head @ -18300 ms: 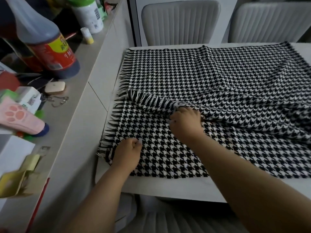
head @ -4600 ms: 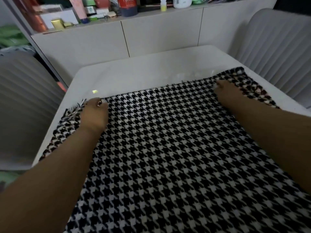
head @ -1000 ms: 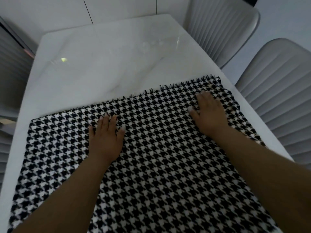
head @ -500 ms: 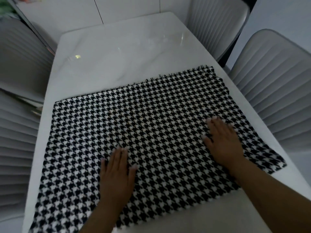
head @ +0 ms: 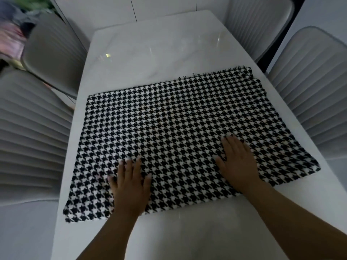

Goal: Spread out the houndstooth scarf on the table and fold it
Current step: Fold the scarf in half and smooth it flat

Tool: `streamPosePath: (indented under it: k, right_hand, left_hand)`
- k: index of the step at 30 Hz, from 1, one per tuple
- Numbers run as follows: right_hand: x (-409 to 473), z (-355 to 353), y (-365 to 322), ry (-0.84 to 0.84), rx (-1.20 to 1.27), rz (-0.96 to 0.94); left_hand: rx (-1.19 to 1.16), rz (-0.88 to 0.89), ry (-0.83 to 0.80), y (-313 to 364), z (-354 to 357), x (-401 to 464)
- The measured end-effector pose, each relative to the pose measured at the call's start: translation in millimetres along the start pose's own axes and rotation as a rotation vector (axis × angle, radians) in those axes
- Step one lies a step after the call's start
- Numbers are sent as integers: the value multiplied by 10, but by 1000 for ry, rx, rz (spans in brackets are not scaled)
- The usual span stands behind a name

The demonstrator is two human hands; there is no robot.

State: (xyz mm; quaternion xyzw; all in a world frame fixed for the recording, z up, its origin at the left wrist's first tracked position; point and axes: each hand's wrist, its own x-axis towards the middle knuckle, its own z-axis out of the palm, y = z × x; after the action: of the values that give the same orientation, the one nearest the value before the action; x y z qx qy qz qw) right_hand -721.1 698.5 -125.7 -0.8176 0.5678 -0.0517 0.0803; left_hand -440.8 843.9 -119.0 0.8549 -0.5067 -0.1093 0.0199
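Palms first: we record the left hand (head: pixel 129 186) lying flat on the houndstooth scarf (head: pixel 180 132) close to its near edge, fingers straight and slightly spread, holding nothing; the right hand (head: pixel 237 162) rests the same way, flat and open, further toward the right side of the cloth. The scarf lies as a folded rectangle on the white table (head: pixel 150 47), turned somewhat askew to the table's sides; its right corner seems to reach the table edge beside a ribbed chair (head: pixel 315 87), and a short fringe shows along the far edge. Risks, as we judge them: pressing and sliding with flat palms on a glossy top could drag the whole stack rather than smooth it, shifting the layers out of line; the right corner could slip off the edge and pull cloth after it; the next fold, taken from an askew rectangle, may come out uneven. Against the frame half a second back, we note little change: both hands sit in nearly the same spots on the cloth, and the view takes in more of the left-hand chairs.
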Motion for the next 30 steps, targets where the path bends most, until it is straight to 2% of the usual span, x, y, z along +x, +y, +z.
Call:
streamPosePath:
  k: [5,8,11,15,21,26,28,30]
  right_hand:
    - [-194,17,152,-1,-32,55]
    - [-212,4,178,2,-78,127]
    - [-272,-27,-22,-59,-73,191]
    - [-548,81,-298,-73,-89,147]
    - [-702,53,-214,-99,-64,181]
    - [-698,-18,-167,-184,-73,202]
    - [-680,-51,-159,-168,-59,200]
    - [-632,-91,-124,-139,-28,204]
  left_hand:
    - [84,-121,-40,-640,-19,-243]
    - [109,-106,-71,-842,-72,-318]
    - [87,-83,-80,-845,-85,-362]
    - [103,-49,-89,-862,-71,-393]
    - [93,-47,-82,-916,-66,-421]
    - [153,-81,-97,-862,-115,-439]
    - [149,-24,-72,-744,-144,-397]
    - [101,128,-70,-489,-162,-357]
